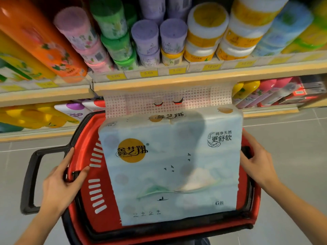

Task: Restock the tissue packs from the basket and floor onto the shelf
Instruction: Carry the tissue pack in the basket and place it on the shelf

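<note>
Nearest me, both hands grip a red plastic basket [83, 206]: left hand [62, 183] closed on its left rim, right hand [256, 161] apparently on the right. Inside stands a pale-blue six-pack tissue bag [173, 167], near the wooden shelf [159, 80].

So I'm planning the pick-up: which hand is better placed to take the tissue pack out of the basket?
Right, marginally. The right hand rests on the basket rim, close beside the tissue pack. The left hand grips the opposite rim, farther from the pack.
</note>
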{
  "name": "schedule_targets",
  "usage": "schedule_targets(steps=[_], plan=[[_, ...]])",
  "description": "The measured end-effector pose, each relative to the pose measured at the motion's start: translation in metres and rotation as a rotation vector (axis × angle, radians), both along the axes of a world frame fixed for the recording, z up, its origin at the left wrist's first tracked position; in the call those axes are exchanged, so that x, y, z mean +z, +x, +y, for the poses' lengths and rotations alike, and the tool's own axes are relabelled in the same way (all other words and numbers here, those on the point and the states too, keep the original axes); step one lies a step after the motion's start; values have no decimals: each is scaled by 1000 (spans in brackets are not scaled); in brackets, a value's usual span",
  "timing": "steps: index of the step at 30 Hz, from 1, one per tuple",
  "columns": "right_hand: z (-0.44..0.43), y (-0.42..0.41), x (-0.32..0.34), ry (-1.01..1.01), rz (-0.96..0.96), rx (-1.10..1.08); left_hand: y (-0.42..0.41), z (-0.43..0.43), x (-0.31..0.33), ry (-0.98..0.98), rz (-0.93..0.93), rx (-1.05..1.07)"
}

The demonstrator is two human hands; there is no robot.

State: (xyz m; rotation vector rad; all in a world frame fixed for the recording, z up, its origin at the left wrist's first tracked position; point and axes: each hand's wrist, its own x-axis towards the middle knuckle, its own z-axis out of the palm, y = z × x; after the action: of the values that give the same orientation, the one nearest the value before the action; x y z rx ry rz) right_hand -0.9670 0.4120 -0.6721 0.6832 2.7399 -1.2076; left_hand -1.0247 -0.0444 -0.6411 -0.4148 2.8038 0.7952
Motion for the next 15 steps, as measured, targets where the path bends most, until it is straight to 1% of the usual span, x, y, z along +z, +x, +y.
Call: schedule_targets(steps=[3,7,11,15], plan=[[-5,-3,50,-18,24,14,11,-8,44,7,18,19],[-10,-4,137,-50,70,35,29,-17,123,54,62,69],[-16,-3,237,-79,151,114,58,-26,218,93,119,109],[-25,-3,326,-75,226,201,90,-38,316,127,157,211]])
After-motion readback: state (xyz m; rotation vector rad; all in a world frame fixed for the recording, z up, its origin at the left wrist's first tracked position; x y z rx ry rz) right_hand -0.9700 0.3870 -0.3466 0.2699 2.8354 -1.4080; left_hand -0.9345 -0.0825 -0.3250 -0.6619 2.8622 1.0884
